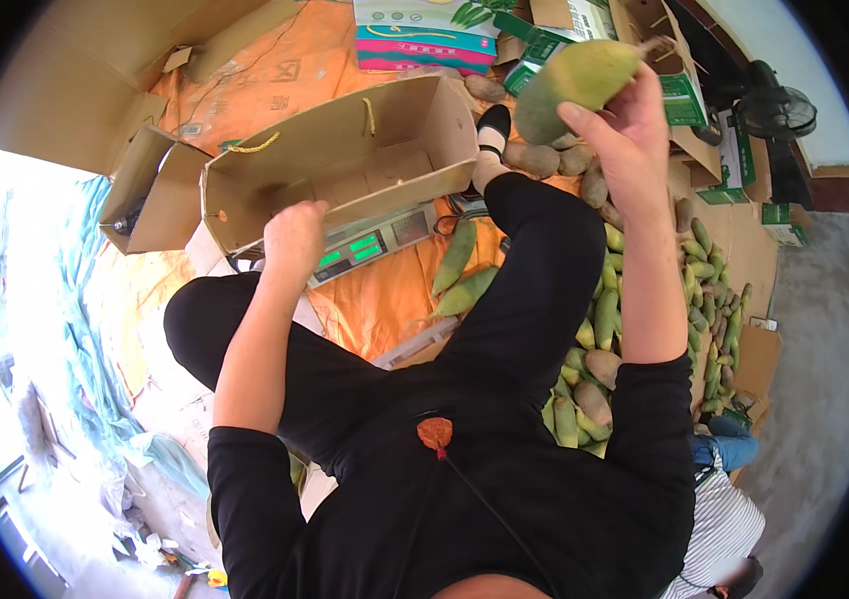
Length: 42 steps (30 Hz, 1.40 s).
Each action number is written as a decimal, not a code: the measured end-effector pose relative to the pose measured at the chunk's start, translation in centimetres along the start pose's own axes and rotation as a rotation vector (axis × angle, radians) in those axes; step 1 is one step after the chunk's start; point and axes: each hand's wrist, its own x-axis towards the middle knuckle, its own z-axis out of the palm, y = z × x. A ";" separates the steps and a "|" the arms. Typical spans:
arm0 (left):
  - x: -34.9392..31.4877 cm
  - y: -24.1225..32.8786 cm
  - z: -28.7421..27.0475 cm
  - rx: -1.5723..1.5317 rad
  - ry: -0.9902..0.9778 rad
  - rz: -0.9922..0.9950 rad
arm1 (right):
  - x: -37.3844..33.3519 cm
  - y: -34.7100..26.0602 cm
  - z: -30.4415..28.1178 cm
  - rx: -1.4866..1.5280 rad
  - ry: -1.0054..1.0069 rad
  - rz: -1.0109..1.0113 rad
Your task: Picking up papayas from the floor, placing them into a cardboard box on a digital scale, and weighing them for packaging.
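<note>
My right hand [624,130] is raised at the upper right, closed around a large green radish [584,80] with a yellowish end and a thin brown tail. At the left, my left hand [295,238] grips the near rim of an open cardboard box [400,195] with yellow cord handles. The visible part of the box's inside is bare. Beneath the box is a digital scale [355,250] with lit green displays. Two green radishes [456,258] lie on the orange sheet beside it, between my legs.
A large pile of green radishes [714,299] mixed with brown oblong ones [592,402] spreads to my right. Printed boxes [424,40] stand at the back, with another open carton [155,195] at left. A person in a striped top [719,519] is at lower right; a fan [779,110] stands upper right.
</note>
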 end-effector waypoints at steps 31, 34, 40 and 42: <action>-1.1 0.4 -0.6 -0.087 -0.093 -0.050 | 4.9 11.3 14.9 -0.691 -1.081 0.076; -1.1 0.5 -0.6 -0.069 -0.022 -0.013 | 6.0 7.6 8.5 -0.446 -0.755 0.100; -0.7 0.9 -0.6 -0.131 -0.059 -0.033 | -0.9 13.1 -5.8 -0.527 -0.221 0.195; -0.6 1.2 -0.4 -0.159 -0.035 -0.034 | -6.2 16.7 -9.6 -0.679 -0.212 0.419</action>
